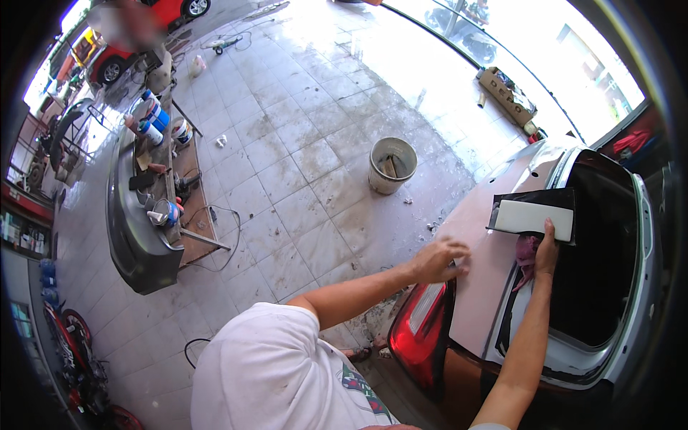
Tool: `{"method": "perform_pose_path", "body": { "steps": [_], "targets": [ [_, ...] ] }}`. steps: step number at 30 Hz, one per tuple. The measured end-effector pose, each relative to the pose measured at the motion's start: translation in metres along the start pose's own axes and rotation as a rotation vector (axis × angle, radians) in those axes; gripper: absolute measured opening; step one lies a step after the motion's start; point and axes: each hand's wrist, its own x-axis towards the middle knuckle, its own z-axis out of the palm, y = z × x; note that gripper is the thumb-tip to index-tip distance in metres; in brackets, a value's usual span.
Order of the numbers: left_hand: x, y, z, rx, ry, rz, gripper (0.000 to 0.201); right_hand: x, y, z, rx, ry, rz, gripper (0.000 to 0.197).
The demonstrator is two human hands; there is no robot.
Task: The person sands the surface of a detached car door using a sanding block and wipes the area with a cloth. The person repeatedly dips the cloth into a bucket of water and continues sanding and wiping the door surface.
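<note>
My right hand (547,252) grips a flat white block (534,217) with a black sheet (565,198), which looks like sandpaper, behind it. Beside that hand a crumpled purple cloth (527,249) hangs down; whether the fingers hold it too is unclear. With its fingers loosely bent and apart, my left hand (438,260) hovers over or lightly touches the dull pinkish car body panel (473,301). Below the left hand sits the red and clear tail light (423,326). The dark rear window opening (602,258) lies right of my right hand.
A grey bucket (393,166) stands on the tiled floor. To the left, a dark bumper (140,244) leans along a wooden bench (197,215) holding paint cans. A cardboard box (507,99) rests by the glass front. Motorcycles (75,351) stand at lower left, a red car (172,11) farther off.
</note>
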Motion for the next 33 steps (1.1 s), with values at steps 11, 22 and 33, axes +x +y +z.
{"method": "perform_pose_path", "body": {
  "steps": [11, 22, 33],
  "targets": [
    [0.206, 0.038, -0.027, 0.045, 0.135, 0.407, 0.12, -0.011, -0.025, 0.016, 0.18, -0.135, 0.094, 0.065],
    [0.183, 0.048, -0.039, -0.101, -0.014, 0.264, 0.101, -0.022, -0.039, 0.014, -0.23, -0.067, 0.015, 0.082],
    [0.125, -0.09, 0.037, -0.351, 0.249, -0.219, 0.071, -0.031, -0.063, 0.01, -0.705, -0.16, -0.211, 0.046]
  ]
}}
